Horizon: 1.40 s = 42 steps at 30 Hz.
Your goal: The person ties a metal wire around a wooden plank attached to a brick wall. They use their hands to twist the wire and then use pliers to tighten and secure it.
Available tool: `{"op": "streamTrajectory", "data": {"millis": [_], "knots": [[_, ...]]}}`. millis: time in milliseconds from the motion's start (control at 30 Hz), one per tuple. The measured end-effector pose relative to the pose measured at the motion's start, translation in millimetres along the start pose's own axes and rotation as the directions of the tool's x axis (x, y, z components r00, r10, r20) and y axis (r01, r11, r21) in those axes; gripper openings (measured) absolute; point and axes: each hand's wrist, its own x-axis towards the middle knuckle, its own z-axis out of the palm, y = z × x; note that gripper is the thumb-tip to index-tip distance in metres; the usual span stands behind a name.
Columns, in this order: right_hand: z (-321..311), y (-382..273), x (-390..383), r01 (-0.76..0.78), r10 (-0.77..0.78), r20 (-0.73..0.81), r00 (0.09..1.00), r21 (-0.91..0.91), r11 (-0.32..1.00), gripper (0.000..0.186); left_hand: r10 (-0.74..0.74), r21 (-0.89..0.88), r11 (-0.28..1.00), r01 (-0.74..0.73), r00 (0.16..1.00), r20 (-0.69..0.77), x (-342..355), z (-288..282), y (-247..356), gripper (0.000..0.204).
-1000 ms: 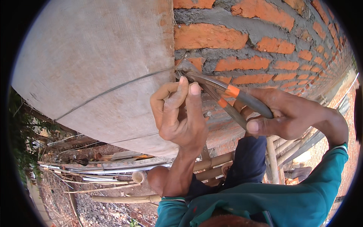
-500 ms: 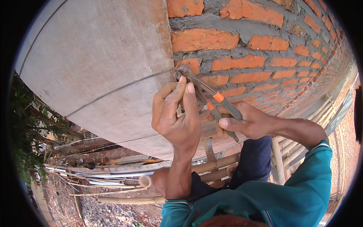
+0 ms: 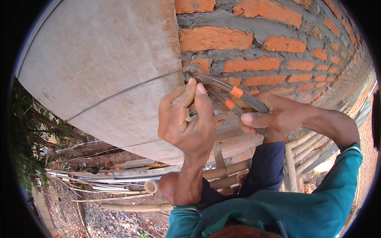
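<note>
My right hand (image 3: 274, 117) grips the handles of grey pliers with orange bands (image 3: 228, 95). The pliers' jaws bite at the spot where a thin wire (image 3: 123, 90) meets the edge of a flat grey board (image 3: 103, 59) set against a red brick wall (image 3: 274, 43). My left hand (image 3: 186, 119) is raised just below the jaws, its fingertips pinched together at the wire end by the board's corner. A second wire crosses the board lower down.
Bamboo poles (image 3: 222, 172) run under my arms as scaffolding. Below lie more poles, metal bars and pipes (image 3: 103, 182) on gravelly ground. Green foliage (image 3: 20, 146) stands at the left. My knee in dark blue trousers (image 3: 266, 170) is bent beneath me.
My right hand has swung the pliers' handles down and in toward the wall, then slightly back out. My left hand stays pinched at the wire.
</note>
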Motion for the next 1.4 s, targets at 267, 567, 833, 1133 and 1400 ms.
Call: {"op": "streamTrajectory", "data": {"millis": [267,567,833,1133,1400], "knots": [[60,61,55,0.291,-0.258,-0.176,0.95,0.194,0.937,0.047,0.109,0.043,0.993,-0.112,0.992,0.064,9,-12,-11,0.01],[84,83,71,0.323,-0.266,-0.209,0.941,0.323,0.89,0.061,-0.275,-0.073,0.956,0.283,0.956,0.104,8,-10,4,0.019],[75,50,31,0.19,-0.325,-0.499,0.804,-0.302,0.934,0.054,-0.358,-0.074,0.906,0.417,0.847,0.393,18,-16,-4,0.029],[28,18,6,-0.245,-0.472,-0.485,0.736,-0.841,0.482,0.064,-0.44,-0.046,0.797,0.602,0.631,0.639,27,-31,-6,0.048],[41,1,-1,-0.041,-0.379,-0.496,0.781,-0.646,0.762,0.059,-0.412,-0.426,0.261,0.866,0.499,0.762,19,-9,-3,0.053]]}}
